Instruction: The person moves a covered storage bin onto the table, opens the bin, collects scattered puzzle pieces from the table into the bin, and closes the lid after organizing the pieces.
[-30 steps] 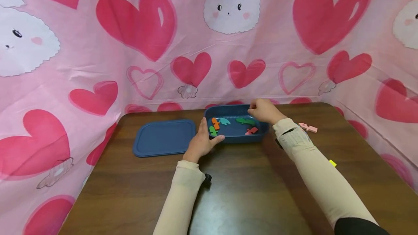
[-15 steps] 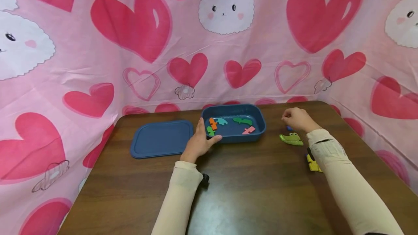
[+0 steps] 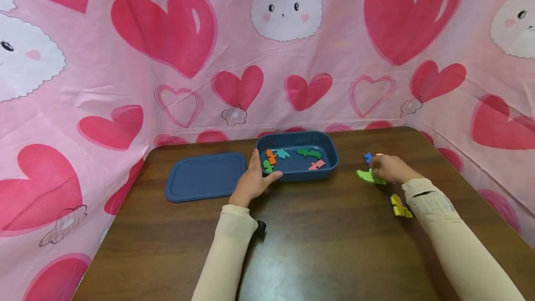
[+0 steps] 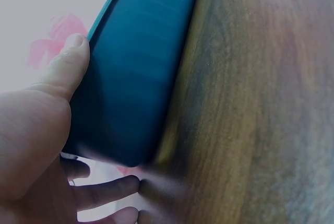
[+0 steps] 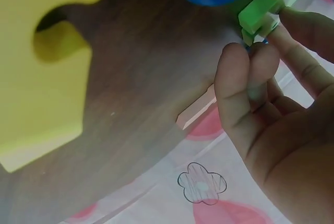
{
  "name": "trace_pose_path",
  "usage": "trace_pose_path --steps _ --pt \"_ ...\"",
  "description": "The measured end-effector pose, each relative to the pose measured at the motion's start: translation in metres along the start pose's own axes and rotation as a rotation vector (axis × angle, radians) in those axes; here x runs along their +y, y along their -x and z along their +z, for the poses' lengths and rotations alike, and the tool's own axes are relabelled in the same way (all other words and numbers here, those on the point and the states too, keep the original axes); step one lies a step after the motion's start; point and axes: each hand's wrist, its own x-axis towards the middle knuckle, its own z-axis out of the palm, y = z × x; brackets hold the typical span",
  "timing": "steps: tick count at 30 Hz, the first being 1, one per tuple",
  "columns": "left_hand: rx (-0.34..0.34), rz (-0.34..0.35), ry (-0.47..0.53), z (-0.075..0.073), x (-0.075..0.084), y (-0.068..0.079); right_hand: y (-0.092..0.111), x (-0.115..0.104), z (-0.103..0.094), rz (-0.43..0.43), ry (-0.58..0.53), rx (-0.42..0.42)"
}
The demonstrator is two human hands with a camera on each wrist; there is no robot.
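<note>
My left hand [image 3: 252,182] rests at the left end of a blue box [image 3: 307,175], fingers straight along its side and thumb by the front rim. In the left wrist view the thumb [image 4: 73,62] lies against the wall. Inside the box are an orange piece [image 3: 270,156], a teal piece [image 3: 282,153], a dark green piece [image 3: 309,153], a light green piece [image 3: 268,166] and a pink piece [image 3: 316,165]. On the right, my right hand [image 3: 390,169] pinches a lime-green crocodile-head puzzle piece [image 3: 368,177] between thumb and fingers, low over the table.
A blue lid [image 3: 205,178] lies flat left of the box. Yellow puzzle pieces [image 3: 399,207] sit near the right forearm. A blue piece [image 3: 368,157] lies behind the right hand, beside a mostly hidden pale pink piece [image 5: 197,106]. A heart-patterned cloth [image 3: 309,94] hangs behind the table.
My right hand has moved from over the box to the right, then down onto the crocodile-head piece, which it now pinches. The left hand stays at the box.
</note>
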Motion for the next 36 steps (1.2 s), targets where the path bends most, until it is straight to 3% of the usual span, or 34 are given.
trace_pose_path --steps 9,16,24,36 --pt "0.001 -0.003 -0.008 0.000 -0.001 0.001 0.003 0.000 0.008 -0.035 -0.088 -0.027" --pt "-0.003 -0.008 -0.002 -0.001 -0.001 0.001 0.000 -0.010 0.017 -0.084 -0.074 -0.011" --pt "-0.007 -0.003 -0.007 0.000 -0.001 -0.002 0.003 -0.026 0.014 -0.030 -0.178 -0.097" --pt "-0.002 -0.009 -0.006 0.000 -0.001 -0.001 0.003 -0.041 0.019 -0.059 -0.204 -0.120"
